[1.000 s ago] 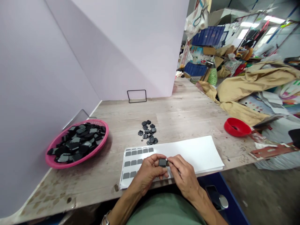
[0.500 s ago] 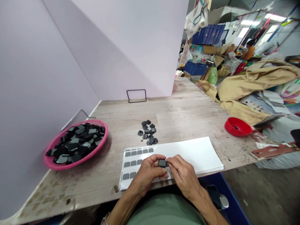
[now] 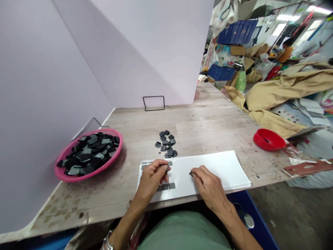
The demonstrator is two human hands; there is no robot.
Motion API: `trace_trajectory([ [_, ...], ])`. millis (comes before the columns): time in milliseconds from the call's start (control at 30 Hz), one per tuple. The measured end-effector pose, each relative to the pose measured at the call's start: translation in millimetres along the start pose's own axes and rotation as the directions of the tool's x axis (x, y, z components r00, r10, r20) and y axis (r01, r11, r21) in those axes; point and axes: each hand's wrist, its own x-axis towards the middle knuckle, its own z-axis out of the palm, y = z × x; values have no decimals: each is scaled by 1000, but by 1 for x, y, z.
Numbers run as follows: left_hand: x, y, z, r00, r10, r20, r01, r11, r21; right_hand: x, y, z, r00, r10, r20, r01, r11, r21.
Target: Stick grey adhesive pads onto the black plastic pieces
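My left hand (image 3: pixel 153 177) is over the left part of a white sheet (image 3: pixel 215 170), pinching a small black plastic piece (image 3: pixel 165 167) mostly covered by the fingers. My right hand (image 3: pixel 210 186) is above the middle of the sheet. From its closed fingers sticks the dark tip of a small pointed tool (image 3: pixel 191 173); the rest is hidden. Rows of grey rounded stickers (image 3: pixel 171 186) show on the sheet, some beneath my left hand. Beyond the sheet lies a loose group of black plastic pieces (image 3: pixel 169 141).
A pink basket (image 3: pixel 117 152) heaped with black and grey pieces stands on the left. At the right edge of the table (image 3: pixel 208 121) sits a red bowl (image 3: pixel 269 139). A black wire stand (image 3: pixel 154 110) is by the pale partition (image 3: pixel 156 52). Another person (image 3: pixel 285 52) is far back right.
My hands have moved apart: the left went up and to the left with the black piece, and the right drew slightly right with the pointed tool. The view shifted a little.
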Motion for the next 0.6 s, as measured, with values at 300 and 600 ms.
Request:
trace_trajectory([
  [300, 13, -26, -2, 996, 13, 91, -34, 970, 241, -1, -34, 22, 978, -39, 204, 100, 949, -299],
  [600, 9, -29, -2, 994, 42, 98, -68, 957, 283, -2, -42, 31, 976, -70, 208, 139, 930, -341],
])
